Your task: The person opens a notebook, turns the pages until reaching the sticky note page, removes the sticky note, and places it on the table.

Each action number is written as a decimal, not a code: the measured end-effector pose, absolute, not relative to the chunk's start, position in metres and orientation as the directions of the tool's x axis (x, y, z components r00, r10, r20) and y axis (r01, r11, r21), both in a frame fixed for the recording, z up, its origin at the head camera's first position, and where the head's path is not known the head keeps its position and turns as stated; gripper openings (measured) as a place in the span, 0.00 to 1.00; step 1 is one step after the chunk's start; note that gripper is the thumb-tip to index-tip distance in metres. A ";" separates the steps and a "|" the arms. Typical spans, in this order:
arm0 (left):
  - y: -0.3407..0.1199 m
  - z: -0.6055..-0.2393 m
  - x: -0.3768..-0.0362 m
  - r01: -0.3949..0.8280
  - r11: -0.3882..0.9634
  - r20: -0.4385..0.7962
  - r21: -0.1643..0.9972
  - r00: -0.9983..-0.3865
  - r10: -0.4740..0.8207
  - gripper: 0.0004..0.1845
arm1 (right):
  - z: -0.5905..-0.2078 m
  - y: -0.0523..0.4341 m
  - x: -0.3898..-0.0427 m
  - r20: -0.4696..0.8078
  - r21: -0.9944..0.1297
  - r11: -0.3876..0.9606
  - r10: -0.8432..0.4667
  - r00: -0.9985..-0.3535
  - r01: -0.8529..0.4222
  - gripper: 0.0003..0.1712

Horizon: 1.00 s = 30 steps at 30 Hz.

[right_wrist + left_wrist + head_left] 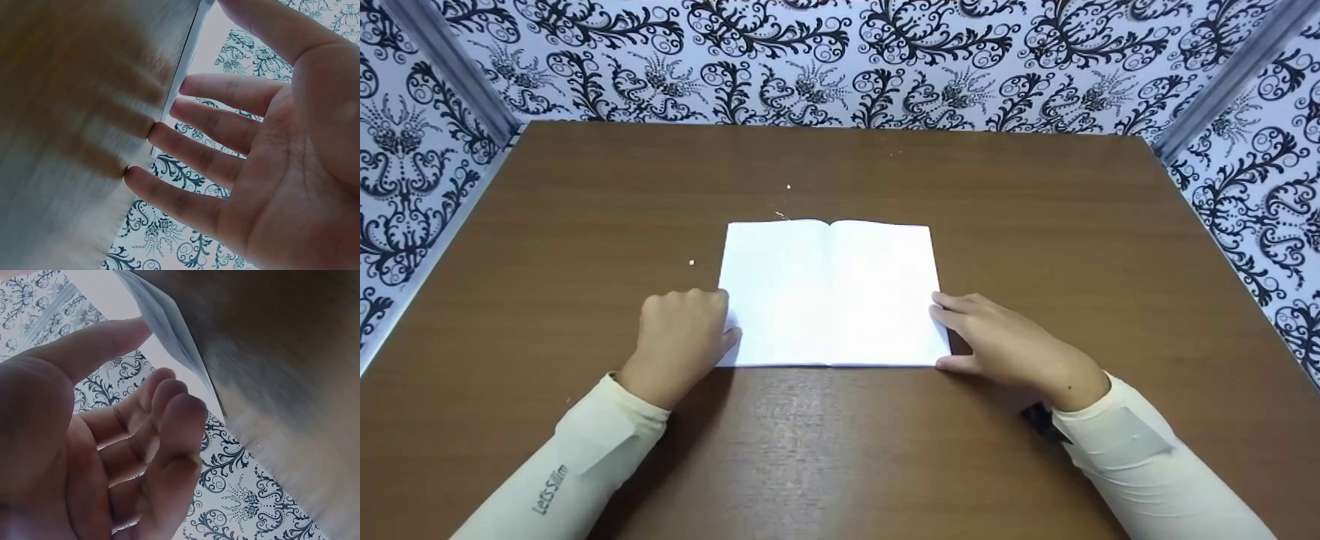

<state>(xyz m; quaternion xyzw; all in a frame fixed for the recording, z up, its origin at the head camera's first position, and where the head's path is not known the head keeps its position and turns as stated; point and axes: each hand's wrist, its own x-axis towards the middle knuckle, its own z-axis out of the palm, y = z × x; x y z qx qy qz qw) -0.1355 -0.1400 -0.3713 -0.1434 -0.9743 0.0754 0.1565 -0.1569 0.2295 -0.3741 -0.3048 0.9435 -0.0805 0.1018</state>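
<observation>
The open notebook (776, 296) lies flat on the brown wooden table (810, 457) between your hands, its pages plain white. Your left hand (681, 334) is at its left edge, fingers bent and thumb touching the page; you may be pinching that edge, but I cannot tell. Your right hand (1011, 341) is spread, fingertips along the right edge and thumb at the near right corner. A white speck (691, 262) sits beyond your left knuckles.
</observation>
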 end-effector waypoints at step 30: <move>-0.052 -0.357 -0.145 0.433 0.899 0.341 -0.062 -0.838 0.427 0.21 | -0.375 0.228 -0.157 -0.118 -0.218 0.792 -0.601 -0.791 -0.570 0.41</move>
